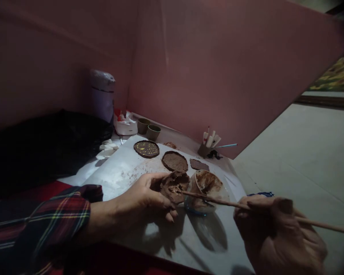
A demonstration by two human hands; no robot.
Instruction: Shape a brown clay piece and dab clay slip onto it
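Observation:
My left hand (153, 196) is closed around a small, rough brown bowl-shaped piece (174, 186), which looks like clay, tilted so that its hollow faces me. Between the fingers of my right hand (278, 233) is a long thin wooden stick (226, 202). Its far tip reaches into the hollow of the brown piece; whether it is a plain stick or a brush I cannot make out. Just behind the stick stands a clear glass (208, 181), its inside smeared with brown.
Two flat round brown pieces, one yellow-dotted (146, 149) and one plain (174, 162), lie on white paper (111, 183) beside a smaller brown slab (199, 164). Behind are two cups (153, 132), a holder with sticks (204, 149) and a lilac container (102, 101). Black plastic (46, 149) lies left.

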